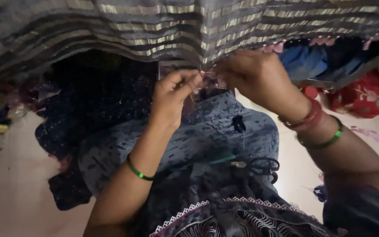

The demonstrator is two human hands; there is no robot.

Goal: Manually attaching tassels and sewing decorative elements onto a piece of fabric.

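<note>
Pale floor (pixel 18 193) bears dark cloth (pixel 66 188) and perhaps red fabric (pixel 360 98).

Dim indoor light throughout. The brightest patches are seen on the pale floor (pixel 14 197) at lower left and right of centre. Deep shadow is cast under the striped cloth (pixel 154 26) at upper centre. Fine detail is softened by blur and noise; edges are slightly bowed.

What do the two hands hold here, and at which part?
Both the left hand and right hand pinch the lower edge of the striped grey fabric. Any needle is too small to tell.
</note>
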